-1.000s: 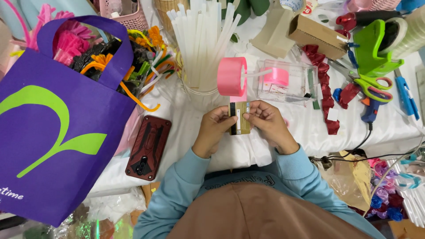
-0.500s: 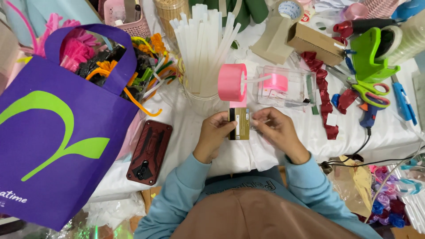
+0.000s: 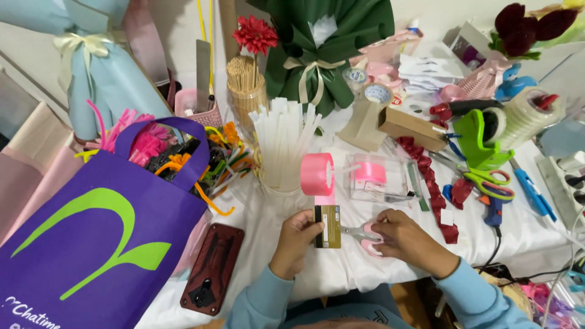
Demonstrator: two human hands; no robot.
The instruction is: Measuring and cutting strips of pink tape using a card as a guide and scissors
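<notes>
White cloth covered the cluttered craft table (image 3: 268,225). Nearest, the left hand (image 3: 295,242) pinched a gold card (image 3: 327,226) upright by its edge, pink ribbon lying across its top. The right hand (image 3: 409,239) gripped pink-handled scissors (image 3: 359,232), blades touching the card's side. Just beyond stood the pink ribbon roll (image 3: 317,174), then white sticks (image 3: 283,143); a purple bag (image 3: 97,225) sat left

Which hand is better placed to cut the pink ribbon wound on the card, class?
Probably the right hand: it grips the pink-handled scissors, blades pointing at the gold card. The left hand only steadies that card and pink ribbon.
</notes>
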